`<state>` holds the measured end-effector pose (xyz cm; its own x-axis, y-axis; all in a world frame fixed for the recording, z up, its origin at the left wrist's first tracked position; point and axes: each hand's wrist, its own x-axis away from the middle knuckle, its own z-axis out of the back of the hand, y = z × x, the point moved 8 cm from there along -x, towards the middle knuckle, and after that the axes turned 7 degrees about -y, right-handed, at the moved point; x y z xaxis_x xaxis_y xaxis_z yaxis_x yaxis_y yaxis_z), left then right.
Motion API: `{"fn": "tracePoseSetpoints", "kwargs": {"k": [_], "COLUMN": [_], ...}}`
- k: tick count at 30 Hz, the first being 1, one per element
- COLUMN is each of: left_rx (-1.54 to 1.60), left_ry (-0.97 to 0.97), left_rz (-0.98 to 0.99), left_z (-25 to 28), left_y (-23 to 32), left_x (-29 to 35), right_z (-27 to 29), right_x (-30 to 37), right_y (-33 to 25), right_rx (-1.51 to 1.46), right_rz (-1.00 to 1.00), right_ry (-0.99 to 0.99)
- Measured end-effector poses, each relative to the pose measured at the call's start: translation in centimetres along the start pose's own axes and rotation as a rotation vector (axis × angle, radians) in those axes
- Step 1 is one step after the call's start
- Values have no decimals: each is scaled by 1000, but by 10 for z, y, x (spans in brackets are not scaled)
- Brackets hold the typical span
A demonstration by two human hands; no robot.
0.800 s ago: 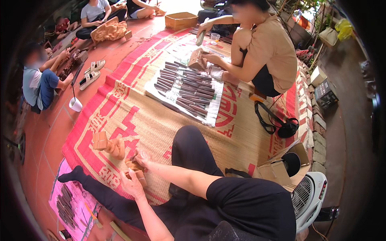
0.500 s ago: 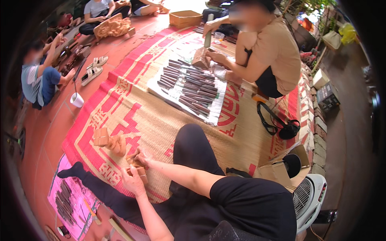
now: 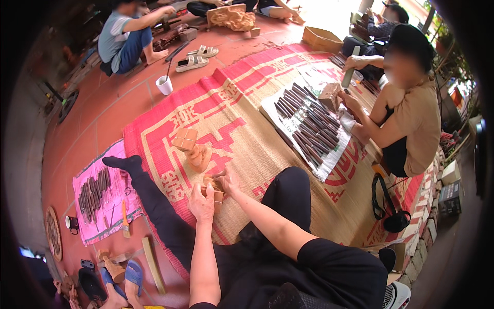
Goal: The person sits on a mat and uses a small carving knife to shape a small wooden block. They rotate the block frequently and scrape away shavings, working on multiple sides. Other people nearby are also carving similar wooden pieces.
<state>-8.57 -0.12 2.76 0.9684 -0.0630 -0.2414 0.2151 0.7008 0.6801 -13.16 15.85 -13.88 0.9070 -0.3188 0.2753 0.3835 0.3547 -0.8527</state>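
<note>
Over the mat between my legs I hold a small brown wooden carving (image 3: 218, 196) with a block-like end. My left hand (image 3: 201, 204) is closed round its near side. At its far end sit the curled fingers of my right hand (image 3: 230, 183), which partly hide that end. Just beyond my hands, a similar wooden carving (image 3: 197, 156) stands on the woven mat (image 3: 247, 154), a square block at its top and a rounded body below.
To my right a person strikes or steadies a wooden block (image 3: 330, 96) beside many dark-handled tools (image 3: 317, 129) on a white cloth. More tools (image 3: 94, 194) lie on a pink cloth (image 3: 92, 234) at left, near a brush (image 3: 125, 221). A white cup (image 3: 164, 85) stands beyond the mat.
My view has swung left and down, so the scene sits farther right and feet in blue slippers show at lower left. Both hands stay on the carving.
</note>
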Motion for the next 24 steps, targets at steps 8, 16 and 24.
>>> {"fn": "tracePoseSetpoints", "kwargs": {"k": [8, 16, 24], "left_rx": [33, -4, -34], "left_ry": [-19, 3, -13], "left_rz": [27, 38, 10], "left_z": [0, -1, -4], "left_y": [-1, -8, -2], "left_x": [-6, -2, -6], "right_z": [1, 4, 7], "right_x": [6, 0, 7], "right_y": [6, 0, -1], "right_rx": [-143, -92, -150], "right_rz": [-2, -20, -31], "right_ry": [-144, -57, -145]}}
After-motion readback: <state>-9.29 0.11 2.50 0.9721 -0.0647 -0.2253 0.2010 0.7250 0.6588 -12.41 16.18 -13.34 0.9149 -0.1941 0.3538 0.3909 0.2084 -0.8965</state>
